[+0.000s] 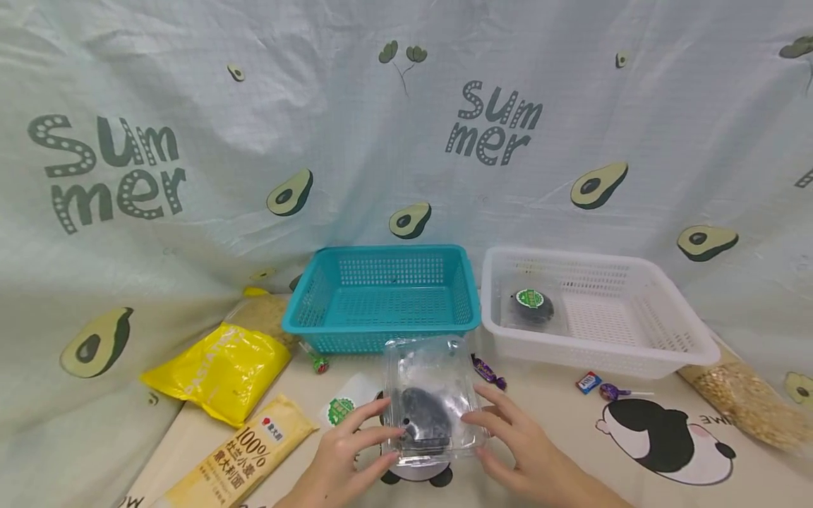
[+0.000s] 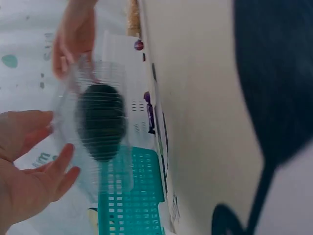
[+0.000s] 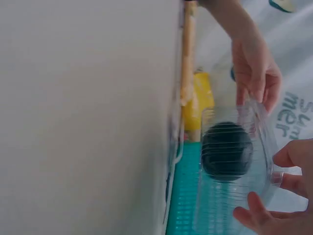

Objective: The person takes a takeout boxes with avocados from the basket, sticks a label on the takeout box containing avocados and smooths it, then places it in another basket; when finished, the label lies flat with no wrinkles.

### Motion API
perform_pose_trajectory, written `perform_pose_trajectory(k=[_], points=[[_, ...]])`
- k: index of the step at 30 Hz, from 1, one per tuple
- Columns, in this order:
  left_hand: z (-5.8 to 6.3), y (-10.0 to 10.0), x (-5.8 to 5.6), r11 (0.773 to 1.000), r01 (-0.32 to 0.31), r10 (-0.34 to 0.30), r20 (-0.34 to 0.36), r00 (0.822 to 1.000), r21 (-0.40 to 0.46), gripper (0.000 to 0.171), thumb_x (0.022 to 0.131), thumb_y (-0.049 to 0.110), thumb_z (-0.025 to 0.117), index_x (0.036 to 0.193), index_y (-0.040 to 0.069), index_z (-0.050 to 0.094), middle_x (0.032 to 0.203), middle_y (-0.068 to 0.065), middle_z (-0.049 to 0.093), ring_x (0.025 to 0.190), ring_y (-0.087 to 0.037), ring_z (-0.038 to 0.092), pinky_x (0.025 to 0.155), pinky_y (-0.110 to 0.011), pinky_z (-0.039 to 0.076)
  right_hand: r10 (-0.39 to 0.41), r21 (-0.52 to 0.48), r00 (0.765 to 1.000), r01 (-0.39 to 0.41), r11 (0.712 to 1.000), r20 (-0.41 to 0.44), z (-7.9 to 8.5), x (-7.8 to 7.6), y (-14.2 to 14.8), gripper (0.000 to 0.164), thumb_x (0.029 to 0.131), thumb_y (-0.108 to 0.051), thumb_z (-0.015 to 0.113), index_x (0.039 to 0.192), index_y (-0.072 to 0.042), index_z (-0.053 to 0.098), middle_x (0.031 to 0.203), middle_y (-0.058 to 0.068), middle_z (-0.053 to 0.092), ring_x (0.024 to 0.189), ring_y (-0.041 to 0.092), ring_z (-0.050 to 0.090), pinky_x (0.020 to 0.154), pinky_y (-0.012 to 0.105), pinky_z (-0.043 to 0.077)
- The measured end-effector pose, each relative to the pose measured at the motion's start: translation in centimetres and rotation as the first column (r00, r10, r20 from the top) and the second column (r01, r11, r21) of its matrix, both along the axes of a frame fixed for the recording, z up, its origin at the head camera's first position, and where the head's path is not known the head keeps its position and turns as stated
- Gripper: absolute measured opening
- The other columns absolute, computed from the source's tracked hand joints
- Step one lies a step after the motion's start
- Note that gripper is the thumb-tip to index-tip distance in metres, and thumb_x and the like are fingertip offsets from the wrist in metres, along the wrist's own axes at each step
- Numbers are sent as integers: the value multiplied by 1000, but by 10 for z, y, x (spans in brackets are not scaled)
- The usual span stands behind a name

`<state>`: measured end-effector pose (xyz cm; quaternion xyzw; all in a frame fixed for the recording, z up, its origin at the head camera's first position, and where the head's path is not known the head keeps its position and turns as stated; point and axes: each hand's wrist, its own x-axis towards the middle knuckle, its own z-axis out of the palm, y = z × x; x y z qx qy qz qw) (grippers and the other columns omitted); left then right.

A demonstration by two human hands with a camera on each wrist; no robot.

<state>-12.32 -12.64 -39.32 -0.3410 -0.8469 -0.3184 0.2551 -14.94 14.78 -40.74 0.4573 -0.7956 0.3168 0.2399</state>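
Note:
Both hands hold a clear plastic box (image 1: 438, 363) with a dark, oval avocado (image 1: 427, 416) inside, raised over the front middle of the table. My left hand (image 1: 356, 451) grips the box's left edge with its fingertips. At the opposite edge, the fingers and thumb of my right hand (image 1: 517, 441) pinch the plastic. The left wrist view shows the box's ribbed underside with the avocado (image 2: 101, 122) dark through it. A white card with a green round label (image 1: 341, 408) lies left of the box, partly hidden by the left hand.
Behind stand a teal basket (image 1: 381, 330) and a white basket (image 1: 591, 353) holding another boxed avocado (image 1: 532, 307). Left lie a yellow bag (image 1: 222, 370) and a pasta pack (image 1: 238, 458). A purple wrapped candy (image 1: 489, 372), a lollipop (image 1: 612, 391) and a grain bag (image 1: 749, 402) lie toward the right.

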Motion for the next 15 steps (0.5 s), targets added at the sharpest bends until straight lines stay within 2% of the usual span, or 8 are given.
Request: perform_pose_trajectory(k=[3, 5, 6, 8, 10, 11, 13, 15], points=[[-8, -1, -7, 999, 23, -26, 101, 995, 28, 24, 73, 17, 71, 97, 18, 68, 121, -7, 54, 103, -23, 55, 74, -33, 51, -26, 14, 999, 25, 1000, 48, -10, -3, -1, 39, 76, -8, 64, 113, -12, 54, 131, 18, 37, 91, 12, 59, 81, 12, 43], [-12, -3, -14, 994, 51, -72, 237, 969, 93, 23, 76, 17, 69, 98, 14, 68, 122, -10, 53, 103, -25, 56, 74, -31, 52, -42, 7, 998, 41, 999, 55, -15, -6, -2, 39, 75, -7, 64, 113, -12, 54, 130, 17, 38, 90, 13, 59, 77, 13, 45], [-15, -3, -17, 990, 54, -94, 313, 945, 133, 22, 78, 18, 68, 99, 12, 67, 123, -11, 52, 103, -25, 56, 75, -29, 51, -50, 2, 997, 50, 999, 57, -18, -9, -3, 39, 75, -6, 64, 113, -12, 55, 130, 16, 39, 92, 15, 58, 76, 14, 45], [-19, -4, -22, 978, 40, -131, 446, 885, 206, 23, 80, 21, 65, 101, 11, 67, 127, -12, 49, 105, -27, 55, 76, -26, 51, -63, 3, 997, 63, 998, 46, -24, -14, -3, 40, 76, -7, 64, 115, -13, 54, 130, 15, 39, 96, 20, 56, 78, 18, 46], [-23, -4, -25, 968, 19, -152, 531, 834, 249, 25, 82, 23, 63, 104, 12, 66, 130, -12, 46, 109, -28, 52, 79, -28, 50, -74, 5, 997, 74, 997, 34, -30, -18, -4, 42, 76, -8, 64, 116, -14, 54, 131, 14, 39, 106, 25, 51, 87, 20, 43], [-25, -4, -26, 966, 16, -160, 543, 824, 260, 25, 82, 23, 63, 104, 12, 65, 131, -11, 45, 110, -29, 52, 80, -29, 49, -75, 3, 997, 75, 997, 28, -32, -20, -3, 42, 76, -9, 64, 117, -14, 54, 132, 13, 38, 110, 27, 48, 91, 20, 40], [-28, -4, -27, 966, 13, -156, 546, 823, 258, 24, 81, 23, 64, 104, 15, 65, 132, -9, 44, 114, -29, 48, 82, -29, 49, -72, -5, 997, 72, 997, 14, -37, -23, -3, 44, 76, -10, 65, 118, -15, 54, 133, 13, 38, 114, 28, 46, 99, 20, 32], [-30, -4, -29, 971, 12, -138, 520, 843, 238, 23, 81, 22, 64, 103, 18, 65, 131, -7, 45, 116, -28, 47, 83, -29, 48, -55, -20, 998, 55, 998, 14, -41, -25, -2, 44, 76, -10, 64, 119, -14, 54, 133, 13, 38, 113, 24, 48, 101, 17, 28]])
